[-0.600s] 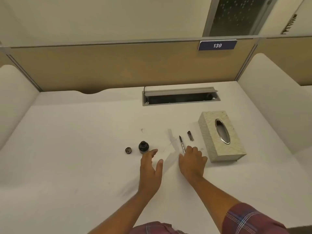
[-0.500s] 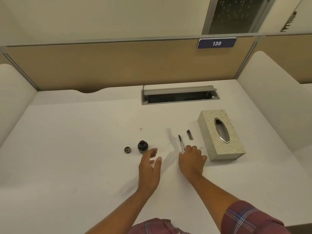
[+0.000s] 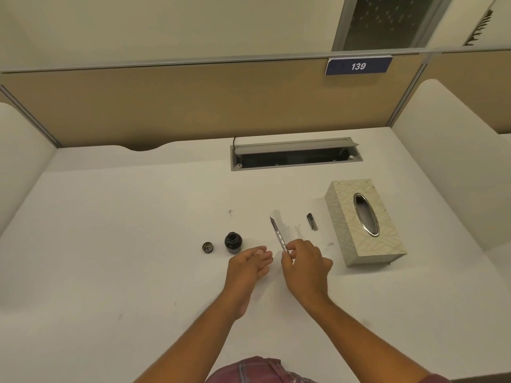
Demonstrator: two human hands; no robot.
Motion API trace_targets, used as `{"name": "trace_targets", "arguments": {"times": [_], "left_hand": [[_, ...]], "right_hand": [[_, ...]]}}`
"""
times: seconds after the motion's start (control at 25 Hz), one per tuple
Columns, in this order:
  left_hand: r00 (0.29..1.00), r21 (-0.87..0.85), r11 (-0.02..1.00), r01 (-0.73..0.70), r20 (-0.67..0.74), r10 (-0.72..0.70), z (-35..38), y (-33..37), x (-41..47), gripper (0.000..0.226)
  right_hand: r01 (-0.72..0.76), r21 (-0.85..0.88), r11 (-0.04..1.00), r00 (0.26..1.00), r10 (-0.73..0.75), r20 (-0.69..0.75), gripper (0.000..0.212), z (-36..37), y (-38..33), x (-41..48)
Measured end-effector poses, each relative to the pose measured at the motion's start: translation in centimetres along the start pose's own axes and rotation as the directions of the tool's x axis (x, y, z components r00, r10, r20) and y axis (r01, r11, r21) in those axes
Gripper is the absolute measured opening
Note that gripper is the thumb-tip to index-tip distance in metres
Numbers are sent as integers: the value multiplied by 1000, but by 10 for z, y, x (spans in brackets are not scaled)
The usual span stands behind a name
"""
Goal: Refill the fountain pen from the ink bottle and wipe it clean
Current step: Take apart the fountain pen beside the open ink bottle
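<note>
A slim fountain pen (image 3: 278, 235) without its cap points away from me, nib at the far end. My right hand (image 3: 304, 268) pinches its near end. My left hand (image 3: 249, 268) is open, palm toward the pen, just left of it and holding nothing. The small dark ink bottle (image 3: 233, 242) stands uncapped to the left of both hands, with its round lid (image 3: 207, 247) lying beside it. The pen cap (image 3: 311, 221) lies on the desk to the right of the pen. A thin white tissue (image 3: 284, 226) lies flat under the pen tip.
A patterned tissue box (image 3: 385, 244) with an oval metal slot stands at the right. A grey cable hatch (image 3: 296, 156) is set into the white desk (image 3: 124, 244) further back. Tan partition panels and white side walls enclose the desk.
My right hand has closed on the pen's near end and raised it off the desk. My left hand has turned toward the pen and moved closer to it.
</note>
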State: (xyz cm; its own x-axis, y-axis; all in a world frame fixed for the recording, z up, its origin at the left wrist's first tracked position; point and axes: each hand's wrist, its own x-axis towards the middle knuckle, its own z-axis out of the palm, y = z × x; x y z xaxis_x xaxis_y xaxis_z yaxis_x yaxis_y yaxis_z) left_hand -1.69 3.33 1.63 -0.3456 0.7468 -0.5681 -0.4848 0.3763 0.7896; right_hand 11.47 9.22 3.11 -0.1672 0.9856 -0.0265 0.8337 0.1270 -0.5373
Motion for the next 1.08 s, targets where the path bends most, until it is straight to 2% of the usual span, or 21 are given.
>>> {"name": "trace_targets", "arguments": {"times": [0.28, 0.52, 0.6, 0.68, 0.76, 0.88, 0.96, 1.08], "left_hand": [[991, -252, 967, 25, 135, 10, -8, 20, -9, 30], [992, -303, 952, 39, 128, 0, -16, 18, -11, 32], [993, -312, 949, 42, 121, -5, -17, 18, -12, 31], [992, -318, 947, 48, 122, -9, -19, 20, -12, 31], [992, -319, 947, 51, 124, -12, -21, 21, -13, 31], [993, -325, 944, 56, 118, -18, -22, 21, -15, 30], [993, -343, 937, 63, 115, -25, -23, 21, -17, 30], [995, -355, 933, 57, 99, -24, -23, 22, -19, 27]], "right_hand": [[135, 42, 990, 988, -138, 70, 12, -11, -14, -33], [196, -21, 980, 974, -192, 120, 16, -14, -20, -40], [186, 6, 982, 971, -185, 151, 16, -15, -21, -41], [104, 109, 989, 969, -125, 213, 16, -14, -20, -41], [-95, 264, 960, 936, -4, 353, 25, -16, -19, -36], [-438, 424, 793, 764, 80, 640, 33, -25, -20, -32], [-501, 440, 745, 698, 48, 715, 32, -30, -19, -30], [-497, 467, 731, 715, 41, 698, 28, -29, -19, -30]]}}
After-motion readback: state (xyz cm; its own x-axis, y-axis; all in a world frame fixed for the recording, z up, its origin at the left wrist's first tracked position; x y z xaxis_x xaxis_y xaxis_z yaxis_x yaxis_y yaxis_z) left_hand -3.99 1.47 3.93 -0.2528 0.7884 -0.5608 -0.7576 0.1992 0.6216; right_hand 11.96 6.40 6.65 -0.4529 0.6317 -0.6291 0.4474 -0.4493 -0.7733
